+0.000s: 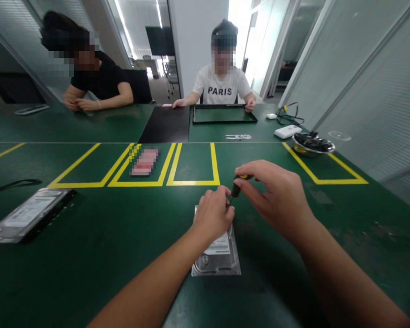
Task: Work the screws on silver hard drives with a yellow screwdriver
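Lying flat on the green table (71, 264) right in front of the person, the near hard drive (217, 262) has its metal top and white label in place, so the work on it looks under way and not finished. Over its far half, the left hand (212, 213) rests with fingers bent; I cannot tell whether that grip pinches the screwdriver's thin shaft or only steadies the metal. The right hand (276, 196) has its grip closed around the handle of a small screwdriver (236, 187), tilted, with the shaft running down toward the drive's far right corner. The tip is hidden behind the left fingers, so whether it sits in a screw, and how many screws are done, is uncertain. Off to the left, well apart, a second hard drive (34, 212) lies label up and looks whole, with neither hand on it. Farther on come yellow tape outlines (193, 183), a blurred pinkish item (145, 162) inside one of them, and at the right a metal bowl (307, 150) heaped with dark pieces. Beyond, a black sheet (167, 125) lies beside a black frame (225, 121), which a person in a white shirt (222, 84) is handling.
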`<state>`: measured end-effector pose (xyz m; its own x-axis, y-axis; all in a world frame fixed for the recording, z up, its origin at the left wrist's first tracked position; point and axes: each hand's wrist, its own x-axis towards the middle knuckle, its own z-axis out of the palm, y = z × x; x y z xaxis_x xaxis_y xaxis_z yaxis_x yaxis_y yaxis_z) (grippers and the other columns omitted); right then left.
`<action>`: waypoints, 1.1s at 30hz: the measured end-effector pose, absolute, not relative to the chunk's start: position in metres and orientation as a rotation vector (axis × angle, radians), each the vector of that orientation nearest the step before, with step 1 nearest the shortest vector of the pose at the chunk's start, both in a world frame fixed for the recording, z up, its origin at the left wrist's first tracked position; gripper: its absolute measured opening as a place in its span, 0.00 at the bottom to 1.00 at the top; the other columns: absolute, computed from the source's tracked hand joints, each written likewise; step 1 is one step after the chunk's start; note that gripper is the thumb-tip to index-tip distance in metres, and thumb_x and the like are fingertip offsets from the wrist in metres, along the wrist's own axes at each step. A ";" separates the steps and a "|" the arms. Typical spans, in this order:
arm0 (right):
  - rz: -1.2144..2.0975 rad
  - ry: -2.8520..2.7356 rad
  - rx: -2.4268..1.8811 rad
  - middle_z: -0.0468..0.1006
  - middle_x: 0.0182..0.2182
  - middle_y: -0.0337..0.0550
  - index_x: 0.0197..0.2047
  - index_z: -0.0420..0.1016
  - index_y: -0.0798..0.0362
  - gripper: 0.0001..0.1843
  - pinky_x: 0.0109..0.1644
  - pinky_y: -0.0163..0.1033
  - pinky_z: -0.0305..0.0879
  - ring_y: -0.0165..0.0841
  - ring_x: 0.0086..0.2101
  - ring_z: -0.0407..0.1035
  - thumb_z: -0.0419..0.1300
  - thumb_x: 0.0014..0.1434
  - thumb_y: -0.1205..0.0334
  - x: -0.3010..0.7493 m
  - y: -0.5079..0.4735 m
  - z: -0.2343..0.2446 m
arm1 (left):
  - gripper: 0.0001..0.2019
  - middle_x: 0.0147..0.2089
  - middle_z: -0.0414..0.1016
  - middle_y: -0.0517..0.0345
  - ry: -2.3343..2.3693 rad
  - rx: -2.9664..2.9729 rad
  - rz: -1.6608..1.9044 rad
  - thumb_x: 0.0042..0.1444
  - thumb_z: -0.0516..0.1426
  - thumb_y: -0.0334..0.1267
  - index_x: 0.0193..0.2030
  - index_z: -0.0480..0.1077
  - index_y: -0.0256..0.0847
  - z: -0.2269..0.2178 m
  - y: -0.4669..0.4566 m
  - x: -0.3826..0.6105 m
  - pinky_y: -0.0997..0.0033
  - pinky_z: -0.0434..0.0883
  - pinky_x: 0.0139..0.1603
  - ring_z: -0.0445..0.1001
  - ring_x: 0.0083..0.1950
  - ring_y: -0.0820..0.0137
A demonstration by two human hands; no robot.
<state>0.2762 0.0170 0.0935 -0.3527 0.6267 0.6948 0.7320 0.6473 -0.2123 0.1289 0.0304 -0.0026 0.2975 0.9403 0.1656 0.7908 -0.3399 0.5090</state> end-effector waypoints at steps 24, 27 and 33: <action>-0.199 -2.067 -1.085 0.79 0.33 0.43 0.39 0.76 0.56 0.04 0.41 0.39 0.70 0.34 0.35 0.73 0.64 0.58 0.68 0.276 0.017 0.095 | 0.15 0.36 0.71 0.60 1.547 2.245 0.646 0.53 0.56 0.32 0.47 0.62 0.47 -0.002 0.030 0.129 0.63 0.61 0.38 0.69 0.42 0.60; -0.163 -2.080 -1.076 0.80 0.34 0.43 0.38 0.76 0.55 0.03 0.42 0.37 0.70 0.33 0.36 0.74 0.63 0.59 0.69 0.277 0.016 0.096 | 0.15 0.35 0.71 0.60 1.547 2.251 0.644 0.52 0.56 0.31 0.46 0.63 0.47 -0.002 0.029 0.128 0.63 0.61 0.38 0.69 0.42 0.60; -0.118 -2.087 -1.066 0.81 0.37 0.45 0.39 0.76 0.55 0.04 0.44 0.38 0.70 0.34 0.39 0.75 0.61 0.59 0.69 0.277 0.015 0.095 | 0.13 0.35 0.69 0.60 1.545 2.248 0.640 0.54 0.58 0.35 0.46 0.63 0.47 -0.002 0.029 0.128 0.64 0.62 0.39 0.69 0.43 0.61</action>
<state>0.2772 0.0153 0.0954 -0.3490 0.6512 0.6739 0.7230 0.6447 -0.2485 0.1282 0.0287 -0.0017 0.3075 0.9359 0.1720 0.7836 -0.3516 0.5123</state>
